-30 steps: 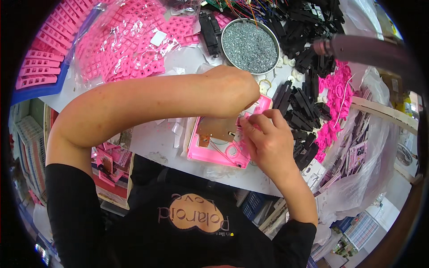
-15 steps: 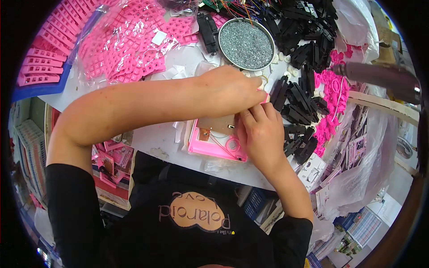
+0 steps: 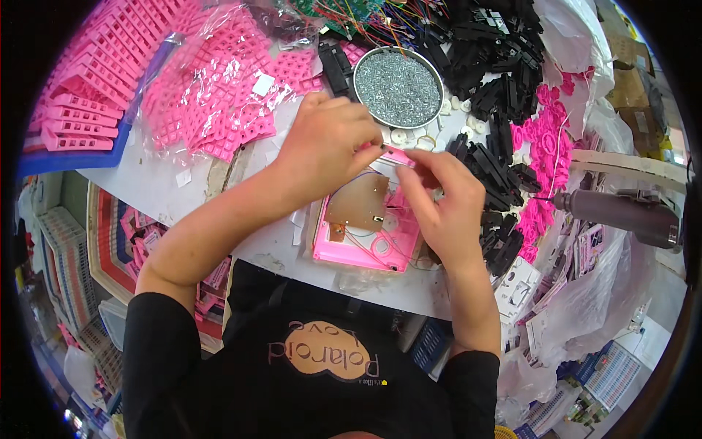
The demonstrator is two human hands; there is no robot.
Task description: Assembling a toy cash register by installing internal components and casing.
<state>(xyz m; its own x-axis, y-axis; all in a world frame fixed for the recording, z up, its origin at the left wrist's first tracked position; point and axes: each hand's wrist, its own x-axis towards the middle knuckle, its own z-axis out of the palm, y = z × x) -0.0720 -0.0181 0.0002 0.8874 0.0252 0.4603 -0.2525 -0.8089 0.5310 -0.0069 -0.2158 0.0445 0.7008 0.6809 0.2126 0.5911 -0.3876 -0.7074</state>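
A pink plastic housing (image 3: 365,245) lies open on the white table, with a brown circuit board (image 3: 358,205) and thin wires inside it. My left hand (image 3: 329,146) and my right hand (image 3: 442,205) meet over its far edge. Both pinch a small pink piece (image 3: 395,155) between their fingertips, just above the board. My left forearm crosses the table from the lower left; my right forearm comes up from the lower right.
A round metal dish of small screws (image 3: 398,88) stands just beyond my hands. Bags and stacks of pink parts (image 3: 212,95) fill the left. Black plastic parts (image 3: 497,161) and pink rings (image 3: 545,161) lie at right. A grey power screwdriver (image 3: 621,212) hangs at far right.
My hands have lifted from low on the housing to its far edge and now hold the small pink piece. The view has shifted, so the screwdriver sits lower at the right.
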